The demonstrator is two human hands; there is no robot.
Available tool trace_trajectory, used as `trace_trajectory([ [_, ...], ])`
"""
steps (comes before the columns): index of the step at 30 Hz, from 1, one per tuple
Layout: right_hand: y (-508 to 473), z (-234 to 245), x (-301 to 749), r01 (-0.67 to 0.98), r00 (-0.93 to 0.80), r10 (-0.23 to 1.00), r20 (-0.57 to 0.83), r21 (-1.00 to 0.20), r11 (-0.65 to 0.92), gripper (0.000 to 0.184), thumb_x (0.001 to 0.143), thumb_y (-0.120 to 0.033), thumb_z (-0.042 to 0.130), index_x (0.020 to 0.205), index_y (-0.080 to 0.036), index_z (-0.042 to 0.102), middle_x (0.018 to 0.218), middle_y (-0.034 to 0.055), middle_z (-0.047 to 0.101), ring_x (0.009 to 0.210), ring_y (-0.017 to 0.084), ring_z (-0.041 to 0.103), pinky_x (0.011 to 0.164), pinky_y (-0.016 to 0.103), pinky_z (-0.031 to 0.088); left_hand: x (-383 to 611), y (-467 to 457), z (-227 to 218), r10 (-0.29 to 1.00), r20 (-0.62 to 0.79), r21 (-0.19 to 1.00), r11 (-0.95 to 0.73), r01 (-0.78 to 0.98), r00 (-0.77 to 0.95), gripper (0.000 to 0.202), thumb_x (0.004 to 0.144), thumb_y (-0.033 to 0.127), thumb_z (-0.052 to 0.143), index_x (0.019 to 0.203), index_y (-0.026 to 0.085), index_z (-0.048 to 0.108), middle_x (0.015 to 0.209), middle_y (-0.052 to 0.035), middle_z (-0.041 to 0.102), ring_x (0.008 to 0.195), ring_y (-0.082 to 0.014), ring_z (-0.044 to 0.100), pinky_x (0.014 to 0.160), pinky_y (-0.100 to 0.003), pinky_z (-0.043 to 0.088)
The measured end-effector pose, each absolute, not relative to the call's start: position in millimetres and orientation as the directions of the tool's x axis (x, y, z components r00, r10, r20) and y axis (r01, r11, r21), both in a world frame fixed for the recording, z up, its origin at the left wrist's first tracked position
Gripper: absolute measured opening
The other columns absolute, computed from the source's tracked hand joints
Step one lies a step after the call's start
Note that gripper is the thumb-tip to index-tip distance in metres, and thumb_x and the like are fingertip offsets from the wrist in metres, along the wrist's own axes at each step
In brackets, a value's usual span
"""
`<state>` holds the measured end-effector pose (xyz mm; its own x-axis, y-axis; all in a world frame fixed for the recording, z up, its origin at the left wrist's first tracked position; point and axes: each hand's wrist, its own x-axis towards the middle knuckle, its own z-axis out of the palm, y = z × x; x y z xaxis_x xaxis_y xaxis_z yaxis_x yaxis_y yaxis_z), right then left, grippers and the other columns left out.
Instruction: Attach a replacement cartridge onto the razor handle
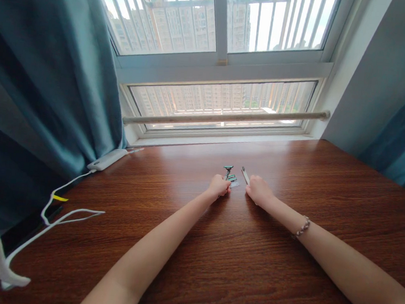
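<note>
My left hand (pixel 219 186) is closed around the handle of a razor (pixel 228 168), whose dark and teal head points away from me. Close against its fingers are small teal-and-black razor heads (pixel 232 178) and a bit of clear plastic (pixel 234 184); whether the hand also grips these cannot be made out. To the right, my right hand (pixel 258 191) is closed on a slim white toothbrush (pixel 245 176) with a dark head, tilted up and to the left. Both hands are low over the brown wooden table (pixel 186 246), with a small gap between them.
A white power strip (pixel 107 160) lies at the table's left edge beside a blue curtain (pixel 53 61). White cables (pixel 70 216) with a yellow tag run along the left side. Behind the table is a barred window (pixel 221 101) with a horizontal rail.
</note>
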<state>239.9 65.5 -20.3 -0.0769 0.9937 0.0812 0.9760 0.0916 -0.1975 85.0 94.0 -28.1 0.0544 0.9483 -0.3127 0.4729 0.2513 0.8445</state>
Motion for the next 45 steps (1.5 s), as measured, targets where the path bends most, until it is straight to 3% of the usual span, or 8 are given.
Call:
trace_trajectory([
  [7, 66.3, -11.8, 282.6, 0.984, -0.064, 0.986, 0.156, -0.154, 0.088, 0.022, 0.081, -0.024, 0.040, 0.083, -0.010, 0.057, 0.088, 0.0137, 0.057, 0.082, 0.020, 0.056, 0.070, 0.026, 0.037, 83.7, 98.3, -30.8, 0.946, -0.305, 0.780, 0.183, 0.598, 0.108, 0.027, 0.082, 0.035, 0.047, 0.074, 0.010, 0.054, 0.056, 0.0036, 0.050, 0.043, -0.0043, 0.043, 0.043, -0.019, 0.038],
  [14, 47.9, -13.5, 412.0, 0.993, 0.072, 0.962, 0.263, -0.111, -0.044, 0.026, 0.078, -0.028, 0.041, 0.075, -0.013, 0.062, 0.076, 0.0094, 0.057, 0.069, 0.017, 0.054, 0.063, 0.026, 0.035, 98.2, 93.7, -22.7, 0.942, -0.269, 0.778, 0.089, 0.622, 0.202, 0.028, 0.081, 0.034, 0.048, 0.068, 0.011, 0.053, 0.047, 0.0057, 0.047, 0.037, -0.0043, 0.040, 0.040, -0.019, 0.036],
  [21, 40.3, -37.8, 496.3, 0.970, 0.230, 0.908, 0.350, -0.157, -0.185, 0.031, 0.073, -0.035, 0.045, 0.086, -0.016, 0.066, 0.072, 0.0071, 0.059, 0.064, 0.018, 0.053, 0.059, 0.026, 0.035, 169.6, 98.6, -24.8, 0.924, -0.228, 0.805, 0.002, 0.593, 0.306, 0.028, 0.080, 0.035, 0.050, 0.069, 0.010, 0.055, 0.047, 0.0050, 0.049, 0.038, -0.0054, 0.044, 0.043, -0.021, 0.040],
  [33, 38.9, -43.2, 517.8, 0.948, 0.293, 0.899, 0.324, -0.223, -0.229, 0.031, 0.073, -0.038, 0.047, 0.090, -0.024, 0.068, 0.072, 0.0043, 0.062, 0.064, 0.017, 0.055, 0.058, 0.025, 0.035, 308.9, 108.4, -29.9, 0.903, -0.167, 0.840, -0.080, 0.536, 0.397, 0.019, 0.070, 0.027, 0.054, 0.070, 0.009, 0.062, 0.056, -0.0055, 0.061, 0.048, -0.0136, 0.055, 0.047, -0.023, 0.043],
  [45, 35.2, -43.9, 514.3, 0.936, 0.312, 0.908, 0.279, -0.256, -0.242, 0.032, 0.072, -0.040, 0.047, 0.091, -0.025, 0.068, 0.075, 0.0055, 0.064, 0.066, 0.019, 0.057, 0.054, 0.025, 0.035, 342.5, 107.5, -37.5, 0.888, -0.189, 0.852, -0.064, 0.520, 0.419, 0.017, 0.068, 0.023, 0.053, 0.066, 0.010, 0.062, 0.057, -0.0078, 0.063, 0.045, -0.0136, 0.054, 0.044, -0.022, 0.044],
])
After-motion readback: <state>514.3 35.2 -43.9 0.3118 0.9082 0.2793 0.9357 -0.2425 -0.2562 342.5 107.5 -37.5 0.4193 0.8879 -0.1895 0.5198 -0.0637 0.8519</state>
